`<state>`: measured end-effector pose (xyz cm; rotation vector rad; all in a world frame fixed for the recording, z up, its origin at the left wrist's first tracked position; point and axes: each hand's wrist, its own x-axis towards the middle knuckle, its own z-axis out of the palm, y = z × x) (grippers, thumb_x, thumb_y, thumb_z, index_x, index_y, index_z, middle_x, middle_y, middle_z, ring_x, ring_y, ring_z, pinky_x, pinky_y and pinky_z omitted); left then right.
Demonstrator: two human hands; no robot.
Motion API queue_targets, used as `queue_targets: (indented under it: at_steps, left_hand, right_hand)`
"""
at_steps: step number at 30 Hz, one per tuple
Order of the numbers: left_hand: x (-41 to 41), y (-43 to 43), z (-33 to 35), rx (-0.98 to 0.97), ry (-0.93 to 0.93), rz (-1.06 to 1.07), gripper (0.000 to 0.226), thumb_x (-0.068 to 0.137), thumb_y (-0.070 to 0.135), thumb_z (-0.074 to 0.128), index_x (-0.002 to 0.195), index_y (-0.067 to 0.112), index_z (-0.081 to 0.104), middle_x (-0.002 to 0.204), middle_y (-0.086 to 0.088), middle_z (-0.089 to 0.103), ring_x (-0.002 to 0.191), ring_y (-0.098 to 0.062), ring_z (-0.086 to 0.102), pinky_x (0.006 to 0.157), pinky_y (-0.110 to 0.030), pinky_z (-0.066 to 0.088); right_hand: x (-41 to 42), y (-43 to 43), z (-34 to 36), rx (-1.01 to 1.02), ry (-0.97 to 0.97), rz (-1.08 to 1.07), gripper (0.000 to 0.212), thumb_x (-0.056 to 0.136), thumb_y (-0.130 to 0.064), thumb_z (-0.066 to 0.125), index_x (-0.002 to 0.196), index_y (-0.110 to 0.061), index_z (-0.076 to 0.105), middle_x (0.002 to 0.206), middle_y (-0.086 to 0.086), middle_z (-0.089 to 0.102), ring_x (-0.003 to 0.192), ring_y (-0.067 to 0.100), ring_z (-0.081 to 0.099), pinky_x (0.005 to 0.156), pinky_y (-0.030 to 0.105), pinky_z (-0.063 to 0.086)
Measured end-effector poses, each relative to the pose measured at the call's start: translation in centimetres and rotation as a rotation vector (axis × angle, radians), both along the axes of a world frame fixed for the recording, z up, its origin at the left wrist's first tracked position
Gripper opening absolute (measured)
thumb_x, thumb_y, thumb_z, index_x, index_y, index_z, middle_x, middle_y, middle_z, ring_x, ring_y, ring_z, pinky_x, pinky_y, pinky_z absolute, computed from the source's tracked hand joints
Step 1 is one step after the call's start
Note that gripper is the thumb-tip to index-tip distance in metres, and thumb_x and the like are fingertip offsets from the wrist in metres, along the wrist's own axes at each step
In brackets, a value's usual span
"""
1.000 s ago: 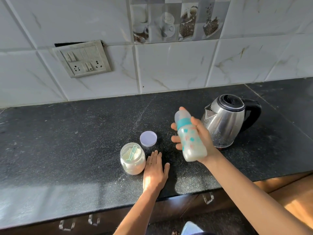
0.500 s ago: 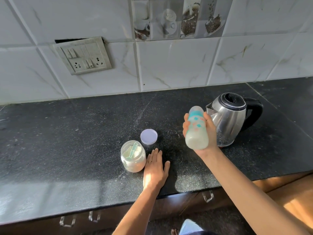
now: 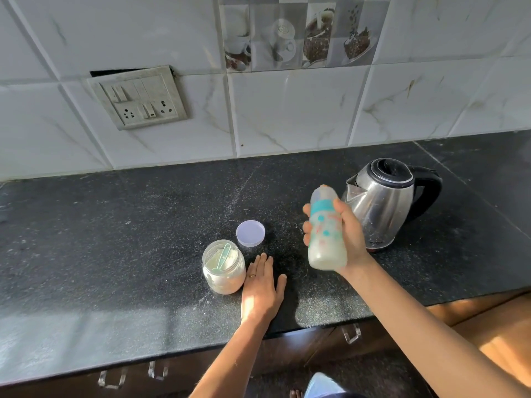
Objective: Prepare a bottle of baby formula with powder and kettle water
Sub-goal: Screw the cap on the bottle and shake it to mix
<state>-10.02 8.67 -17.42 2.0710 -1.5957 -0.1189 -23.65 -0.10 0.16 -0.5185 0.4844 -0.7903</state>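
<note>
My right hand [image 3: 352, 234] grips a capped baby bottle [image 3: 326, 234] with a teal collar and milky liquid inside, held above the black counter [image 3: 115, 239], tilted with its top away from me. Flat on the counter lies my left hand [image 3: 261, 288], fingers together, just right of an open jar of white powder [image 3: 223, 267] with a teal scoop in it. The jar's round lid [image 3: 250, 233] lies behind the jar. A steel kettle [image 3: 385, 208] with a black handle stands behind the bottle, lid closed.
A tiled wall with a switch and socket plate [image 3: 140, 99] runs behind the counter. The counter's front edge has drawer handles [image 3: 352, 333] under it. White powder specks dust the surface around the jar.
The bottle in my right hand swung right toward the kettle, then back left and lower, changing its tilt each time. My left hand stayed flat on the counter.
</note>
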Motion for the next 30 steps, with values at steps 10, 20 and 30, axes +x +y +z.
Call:
queue_targets:
  at_steps: [10, 20, 30]
  left_hand:
    - [0.0, -0.1, 0.0, -0.003, -0.003, 0.01, 0.057, 0.094, 0.044, 0.036, 0.13, 0.003, 0.052, 0.137, -0.014, 0.052, 0.133, -0.027, 0.041, 0.113, -0.035, 0.021]
    - [-0.1, 0.1, 0.0, -0.001, -0.003, 0.008, 0.056, 0.094, 0.044, 0.036, 0.131, 0.004, 0.051, 0.138, -0.013, 0.051, 0.134, -0.026, 0.04, 0.112, -0.035, 0.02]
    - [-0.2, 0.1, 0.0, 0.001, 0.007, 0.006, 0.056, 0.095, 0.044, 0.035, 0.131, 0.004, 0.05, 0.139, -0.013, 0.05, 0.134, -0.026, 0.039, 0.113, -0.035, 0.02]
  right_hand:
    - [-0.2, -0.8, 0.2, -0.005, -0.106, 0.032, 0.087, 0.061, -0.029, 0.086, 0.134, -0.01, 0.043, 0.097, 0.011, 0.063, 0.075, 0.025, 0.064, 0.067, 0.039, 0.057]
    - [-0.2, -0.3, 0.6, 0.058, -0.12, 0.014, 0.063, 0.08, -0.037, 0.069, 0.132, -0.013, 0.044, 0.101, 0.007, 0.064, 0.074, 0.022, 0.066, 0.067, 0.034, 0.057]
    - [-0.1, -0.2, 1.5, 0.091, -0.186, -0.059, 0.044, 0.086, -0.037, 0.061, 0.116, -0.005, 0.055, 0.102, 0.008, 0.06, 0.076, 0.021, 0.065, 0.069, 0.034, 0.058]
